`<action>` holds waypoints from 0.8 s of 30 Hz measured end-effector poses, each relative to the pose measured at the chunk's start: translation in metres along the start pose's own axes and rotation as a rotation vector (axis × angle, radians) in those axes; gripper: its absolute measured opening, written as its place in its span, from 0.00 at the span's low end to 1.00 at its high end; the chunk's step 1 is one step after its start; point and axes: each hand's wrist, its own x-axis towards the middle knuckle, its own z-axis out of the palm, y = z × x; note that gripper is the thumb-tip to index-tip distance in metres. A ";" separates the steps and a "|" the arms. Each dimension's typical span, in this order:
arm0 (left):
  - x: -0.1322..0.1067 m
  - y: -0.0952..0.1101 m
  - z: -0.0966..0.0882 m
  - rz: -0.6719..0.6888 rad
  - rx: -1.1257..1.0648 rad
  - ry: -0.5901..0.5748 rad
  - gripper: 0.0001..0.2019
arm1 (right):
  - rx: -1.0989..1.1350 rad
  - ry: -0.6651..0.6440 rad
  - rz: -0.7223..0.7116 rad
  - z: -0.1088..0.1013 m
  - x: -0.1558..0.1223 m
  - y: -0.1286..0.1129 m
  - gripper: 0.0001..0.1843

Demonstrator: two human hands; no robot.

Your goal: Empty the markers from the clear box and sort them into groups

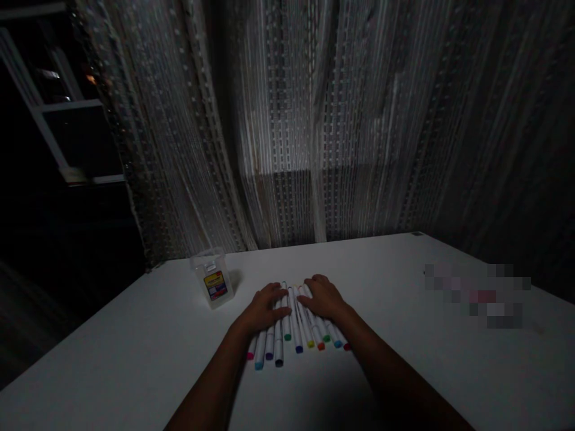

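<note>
Several white marker pens with coloured caps [294, 332] lie side by side on a white table [148, 353]. My left hand [263, 308] rests flat on the left part of the row, fingers stretched over the pens. My right hand [324, 297] lies flat on the right part, fingers extended too. Neither hand grips a pen. Caps in pink, blue, purple, green, yellow, orange and red stick out toward me below the hands.
A clear plastic marker case [212, 279] with a yellow label stands upright to the left of the pens. A sheer patterned curtain [287, 120] hangs behind the table's far edge. A blurred patch [478, 296] lies at the right. The room is dim.
</note>
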 end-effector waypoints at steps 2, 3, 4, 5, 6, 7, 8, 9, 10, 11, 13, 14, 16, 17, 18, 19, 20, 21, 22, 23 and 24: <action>-0.001 0.000 0.000 -0.011 0.015 -0.038 0.27 | 0.007 -0.029 -0.019 0.002 0.000 0.001 0.28; -0.001 0.001 0.000 -0.019 0.018 -0.048 0.27 | 0.005 -0.035 -0.016 0.003 0.001 0.001 0.28; -0.001 0.001 0.000 -0.029 0.017 -0.051 0.27 | -0.001 -0.037 -0.009 0.003 0.001 0.002 0.27; -0.002 0.002 0.000 -0.038 0.013 -0.048 0.27 | -0.009 -0.035 -0.006 0.003 0.001 0.003 0.27; -0.002 0.003 0.000 -0.046 0.007 -0.042 0.27 | -0.016 -0.031 -0.009 0.003 0.001 0.003 0.26; -0.002 0.003 0.000 -0.051 0.001 -0.036 0.27 | -0.021 -0.028 -0.017 0.002 0.001 0.003 0.25; -0.002 0.004 -0.001 -0.054 -0.004 -0.031 0.27 | -0.022 -0.024 -0.029 0.002 0.001 0.002 0.26; -0.002 0.005 -0.001 -0.058 -0.007 -0.031 0.28 | -0.020 -0.025 -0.044 0.002 0.001 0.001 0.27; -0.002 0.006 -0.001 -0.063 -0.006 -0.038 0.29 | -0.017 -0.033 -0.056 0.003 0.000 0.000 0.28; -0.003 0.008 -0.002 -0.069 0.001 -0.052 0.30 | -0.015 -0.047 -0.064 0.003 0.000 -0.001 0.30; -0.004 0.012 -0.005 -0.088 0.028 -0.101 0.36 | -0.010 -0.099 -0.070 0.003 0.000 -0.002 0.35; -0.005 0.015 -0.007 -0.098 0.045 -0.131 0.38 | -0.004 -0.130 -0.070 0.003 0.000 -0.002 0.37; -0.006 0.020 -0.011 -0.120 0.073 -0.184 0.41 | 0.015 -0.184 -0.067 0.002 0.000 -0.002 0.42; -0.007 0.022 -0.012 -0.128 0.082 -0.200 0.42 | 0.025 -0.202 -0.064 0.002 0.000 -0.001 0.43; -0.007 0.023 -0.013 -0.132 0.089 -0.207 0.42 | 0.034 -0.209 -0.058 0.002 0.000 -0.001 0.44; -0.008 0.025 -0.013 -0.132 0.093 -0.206 0.42 | 0.040 -0.206 -0.052 0.002 0.000 -0.001 0.43; -0.008 0.026 -0.013 -0.129 0.095 -0.200 0.41 | 0.042 -0.195 -0.046 0.002 0.000 -0.001 0.42; -0.008 0.026 -0.013 -0.123 0.096 -0.191 0.40 | 0.043 -0.182 -0.041 0.003 0.000 -0.002 0.40; -0.008 0.027 -0.012 -0.116 0.098 -0.183 0.39 | 0.040 -0.169 -0.037 0.003 0.000 -0.002 0.38; -0.008 0.027 -0.011 -0.111 0.104 -0.182 0.39 | 0.036 -0.160 -0.037 0.004 0.000 -0.003 0.37; -0.008 0.027 -0.011 -0.107 0.113 -0.187 0.38 | 0.031 -0.155 -0.039 0.005 -0.001 -0.004 0.36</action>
